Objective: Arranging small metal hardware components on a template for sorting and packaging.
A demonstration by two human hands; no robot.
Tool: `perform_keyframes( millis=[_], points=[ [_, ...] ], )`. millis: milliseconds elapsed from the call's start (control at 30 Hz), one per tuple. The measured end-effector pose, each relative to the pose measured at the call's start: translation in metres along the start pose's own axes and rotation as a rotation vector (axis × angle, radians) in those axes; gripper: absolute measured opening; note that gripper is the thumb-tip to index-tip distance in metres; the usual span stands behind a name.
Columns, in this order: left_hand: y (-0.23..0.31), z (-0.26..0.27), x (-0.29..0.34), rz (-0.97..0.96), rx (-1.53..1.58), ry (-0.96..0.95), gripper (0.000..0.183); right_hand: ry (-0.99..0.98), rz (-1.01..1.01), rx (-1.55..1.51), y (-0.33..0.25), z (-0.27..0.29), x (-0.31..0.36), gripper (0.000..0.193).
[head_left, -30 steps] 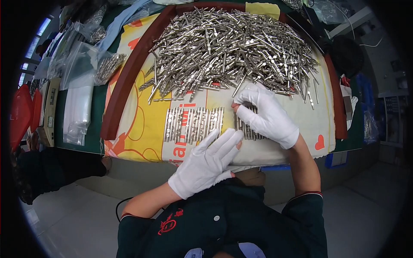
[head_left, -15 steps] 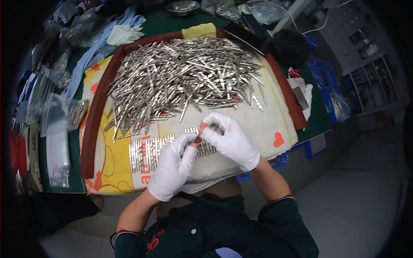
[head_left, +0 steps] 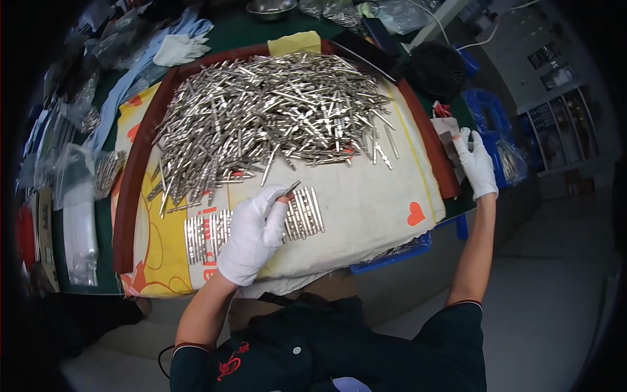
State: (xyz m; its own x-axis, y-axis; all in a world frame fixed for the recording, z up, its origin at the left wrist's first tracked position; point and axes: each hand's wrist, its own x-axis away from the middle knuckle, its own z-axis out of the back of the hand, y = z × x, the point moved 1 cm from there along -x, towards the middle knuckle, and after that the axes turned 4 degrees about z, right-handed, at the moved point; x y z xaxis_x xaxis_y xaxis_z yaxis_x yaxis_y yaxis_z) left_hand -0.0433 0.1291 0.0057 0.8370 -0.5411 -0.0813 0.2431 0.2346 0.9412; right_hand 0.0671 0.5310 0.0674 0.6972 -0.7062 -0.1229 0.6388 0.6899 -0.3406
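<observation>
My left hand, in a white glove with bare fingertips, pinches a slim silvery metal rod between thumb and forefinger. Under and around it, similar rods lie side by side in a row on the cloth; the hand hides the middle of that row. My right hand, also gloved, is stretched out beyond the tray's right side. Its fingers are apart, with the tips at a grey block; whether they press on it is hard to see. A large heap of loose metal rods fills the back of the tray.
A dark red wooden rim borders the cloth-lined tray. Clear plastic bags and a spare white glove lie at the left. A black fan and blue bins stand at the right.
My right hand has left my left hand and swung right to the grey block. My left hand stays near the row, with the rod now showing in its pinch.
</observation>
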Motion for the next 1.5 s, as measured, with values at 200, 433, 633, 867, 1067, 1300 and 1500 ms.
perform_keyframes(
  millis=[200,433,633,867,1067,1300,1500],
  points=[
    [0.001,0.005,0.000,0.068,-0.076,-0.057,0.017,-0.185,-0.022,-0.222,0.036,-0.018,-0.028,0.091],
    [-0.005,0.005,0.003,-0.015,-0.083,-0.049,0.018,-0.170,-0.036,-0.502,0.044,-0.030,-0.024,0.074],
    [0.000,0.007,0.001,0.031,-0.104,-0.079,0.018,-0.035,0.008,-0.457,0.023,-0.015,-0.007,0.062],
    [-0.009,0.001,0.002,-0.179,-0.153,0.024,0.020,0.175,0.831,-0.218,-0.095,-0.008,0.082,0.069],
    [-0.007,0.003,0.004,-0.228,-0.250,0.009,0.020,-0.008,1.143,-0.100,-0.143,-0.027,0.115,0.074],
    [0.002,0.005,0.003,-0.185,-0.332,-0.040,0.022,-0.126,1.270,-0.167,-0.168,-0.030,0.123,0.073],
    [0.003,0.003,0.004,-0.317,-0.386,-0.109,0.016,-0.123,1.286,-0.168,-0.180,-0.033,0.113,0.065]
  ],
)
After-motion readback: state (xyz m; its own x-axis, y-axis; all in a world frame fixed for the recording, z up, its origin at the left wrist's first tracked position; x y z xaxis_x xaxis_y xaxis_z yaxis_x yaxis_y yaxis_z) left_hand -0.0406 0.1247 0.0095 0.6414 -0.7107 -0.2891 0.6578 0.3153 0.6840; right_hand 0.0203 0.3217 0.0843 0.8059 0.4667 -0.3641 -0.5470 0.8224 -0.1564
